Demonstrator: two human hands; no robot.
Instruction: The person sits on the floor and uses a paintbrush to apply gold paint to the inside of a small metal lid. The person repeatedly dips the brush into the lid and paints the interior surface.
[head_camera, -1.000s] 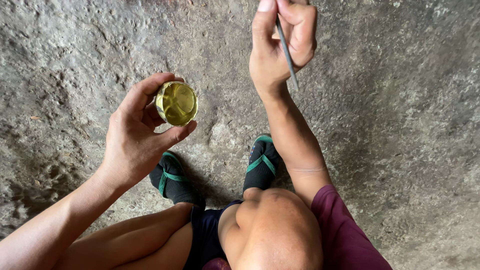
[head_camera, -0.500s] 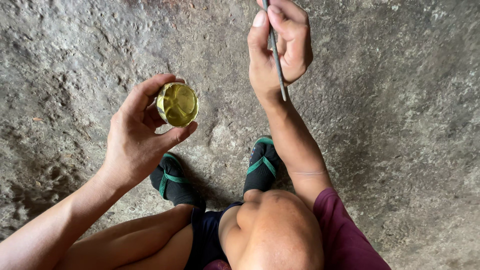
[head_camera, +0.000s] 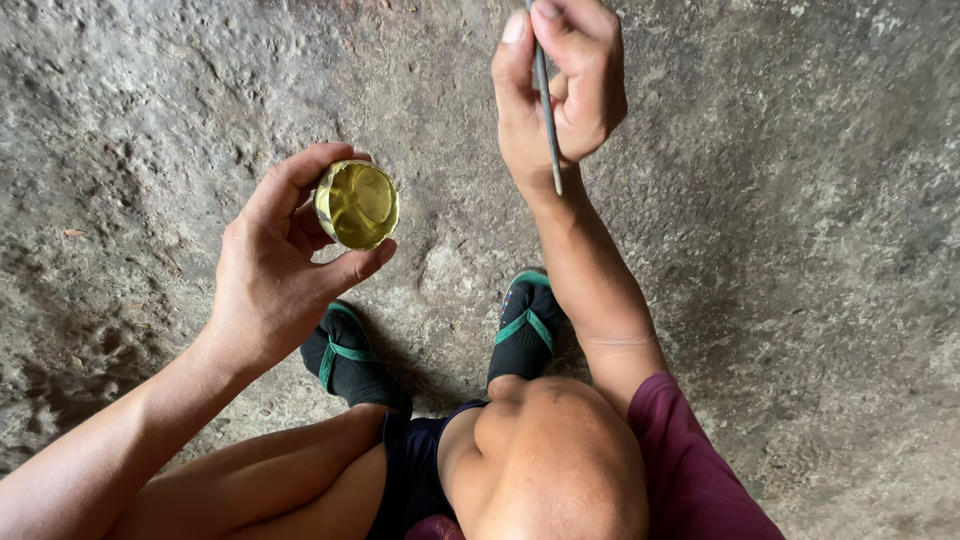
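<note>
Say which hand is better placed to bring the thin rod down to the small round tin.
Right, probably. The right hand already pinches the thin rod, above and beside the small round tin; the left hand is occupied cupping that tin.

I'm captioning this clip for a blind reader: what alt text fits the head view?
Seen from above, a crouching person's left hand holds a small round tin with yellowish contents, while the right hand grips a thin dark stick. Below are bare knees and black sandals with green straps on rough grey ground.

Maroon sleeve, dark shorts, black green-strapped sandals.
</note>
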